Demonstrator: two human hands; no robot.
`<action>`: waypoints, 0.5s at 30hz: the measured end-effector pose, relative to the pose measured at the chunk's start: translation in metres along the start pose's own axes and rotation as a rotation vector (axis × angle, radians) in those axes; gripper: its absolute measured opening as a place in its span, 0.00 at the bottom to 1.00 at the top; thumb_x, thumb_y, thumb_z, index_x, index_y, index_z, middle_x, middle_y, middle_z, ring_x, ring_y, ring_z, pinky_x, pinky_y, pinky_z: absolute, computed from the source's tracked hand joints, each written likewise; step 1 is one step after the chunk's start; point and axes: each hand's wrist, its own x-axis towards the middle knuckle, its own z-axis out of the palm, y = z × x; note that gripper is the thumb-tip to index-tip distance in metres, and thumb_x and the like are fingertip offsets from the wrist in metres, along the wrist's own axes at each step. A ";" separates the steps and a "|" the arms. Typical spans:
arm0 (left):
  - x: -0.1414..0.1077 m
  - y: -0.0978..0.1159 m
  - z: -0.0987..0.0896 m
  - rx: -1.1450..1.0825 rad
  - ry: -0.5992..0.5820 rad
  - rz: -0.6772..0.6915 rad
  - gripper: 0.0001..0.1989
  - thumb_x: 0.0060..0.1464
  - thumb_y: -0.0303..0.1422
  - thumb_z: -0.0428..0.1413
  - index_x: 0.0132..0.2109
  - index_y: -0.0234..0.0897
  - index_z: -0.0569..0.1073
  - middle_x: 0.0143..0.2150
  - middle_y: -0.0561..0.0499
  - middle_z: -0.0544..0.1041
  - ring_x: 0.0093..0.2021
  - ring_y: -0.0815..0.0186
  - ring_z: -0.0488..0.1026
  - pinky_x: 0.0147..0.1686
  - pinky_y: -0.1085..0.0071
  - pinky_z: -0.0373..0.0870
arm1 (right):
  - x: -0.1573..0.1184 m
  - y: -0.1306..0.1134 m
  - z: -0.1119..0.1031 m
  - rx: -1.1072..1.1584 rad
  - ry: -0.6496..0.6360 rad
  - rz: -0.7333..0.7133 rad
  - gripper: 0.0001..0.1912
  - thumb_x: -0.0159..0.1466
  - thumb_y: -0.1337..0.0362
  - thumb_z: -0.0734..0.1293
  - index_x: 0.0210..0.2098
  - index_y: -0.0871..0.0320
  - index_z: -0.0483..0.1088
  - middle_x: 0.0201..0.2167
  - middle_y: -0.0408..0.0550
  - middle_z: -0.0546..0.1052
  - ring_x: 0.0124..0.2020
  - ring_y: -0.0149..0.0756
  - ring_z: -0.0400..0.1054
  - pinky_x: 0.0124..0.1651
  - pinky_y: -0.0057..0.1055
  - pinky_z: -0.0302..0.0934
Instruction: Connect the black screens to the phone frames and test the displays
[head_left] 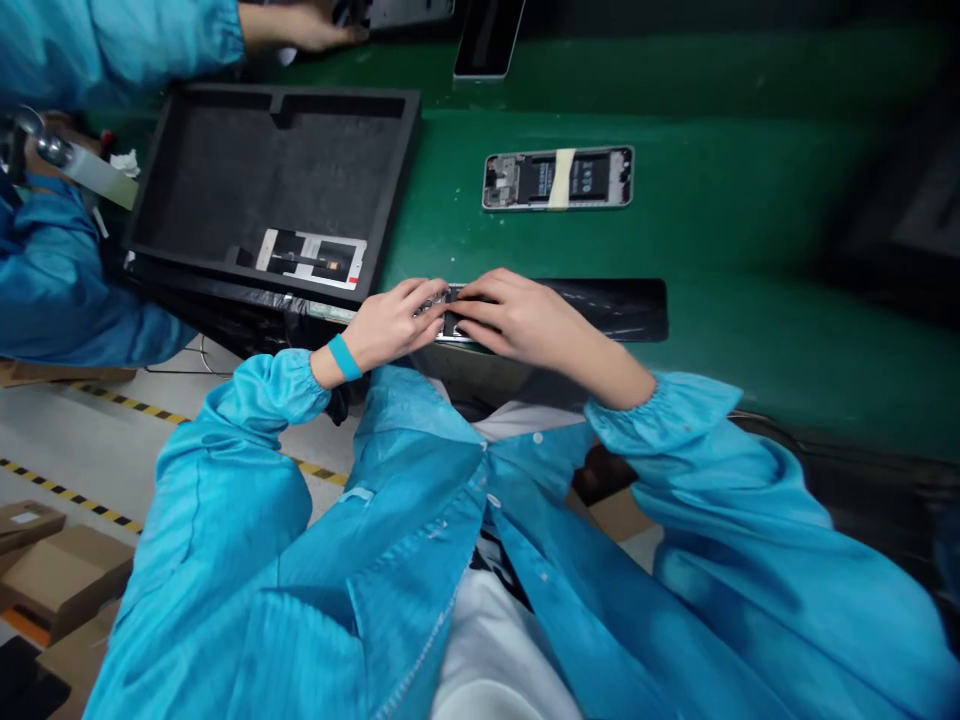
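Observation:
My left hand (390,325), with a blue wristband (345,357) on its wrist, and my right hand (517,310) meet over a metal phone frame (450,318). Fingers of both hands rest on it and hide most of it. The frame lies at the near end of a black mat (607,308) on the green workbench (750,340). Farther off lies an opened phone (559,178) with a cream tape strip across its battery. It is out of reach of my fingers.
A black foam tray (270,170) holding a white-and-black card (311,258) stands left of my hands. Co-workers in blue smocks work at the upper left, where a hand (315,27) lies near a dark phone (489,38). Cardboard boxes (60,570) sit on the floor below.

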 end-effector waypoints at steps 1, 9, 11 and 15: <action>-0.001 0.001 -0.001 -0.021 0.008 -0.010 0.20 0.76 0.38 0.48 0.64 0.38 0.77 0.68 0.36 0.74 0.68 0.50 0.74 0.60 0.53 0.81 | -0.004 0.002 -0.006 -0.013 -0.008 0.008 0.22 0.78 0.56 0.61 0.58 0.63 0.80 0.53 0.63 0.80 0.53 0.52 0.73 0.55 0.49 0.73; -0.010 0.002 0.010 -0.263 0.151 -0.089 0.35 0.72 0.52 0.55 0.76 0.40 0.64 0.79 0.31 0.56 0.80 0.42 0.55 0.74 0.41 0.65 | -0.073 0.044 -0.048 0.002 0.005 0.217 0.48 0.69 0.34 0.67 0.77 0.61 0.63 0.68 0.68 0.71 0.68 0.68 0.66 0.69 0.63 0.63; -0.004 0.001 0.013 -0.235 0.135 -0.066 0.42 0.68 0.56 0.58 0.77 0.37 0.61 0.79 0.28 0.57 0.80 0.38 0.54 0.75 0.37 0.59 | -0.088 0.052 -0.054 -0.010 -0.014 0.269 0.52 0.67 0.30 0.67 0.78 0.59 0.61 0.69 0.67 0.70 0.69 0.69 0.64 0.70 0.65 0.61; 0.014 0.003 0.012 -0.227 -0.004 0.002 0.45 0.66 0.54 0.60 0.79 0.36 0.57 0.77 0.31 0.61 0.78 0.38 0.59 0.76 0.38 0.57 | -0.111 0.061 -0.058 -0.018 -0.016 0.325 0.56 0.64 0.25 0.65 0.76 0.60 0.63 0.69 0.69 0.71 0.68 0.70 0.66 0.69 0.65 0.63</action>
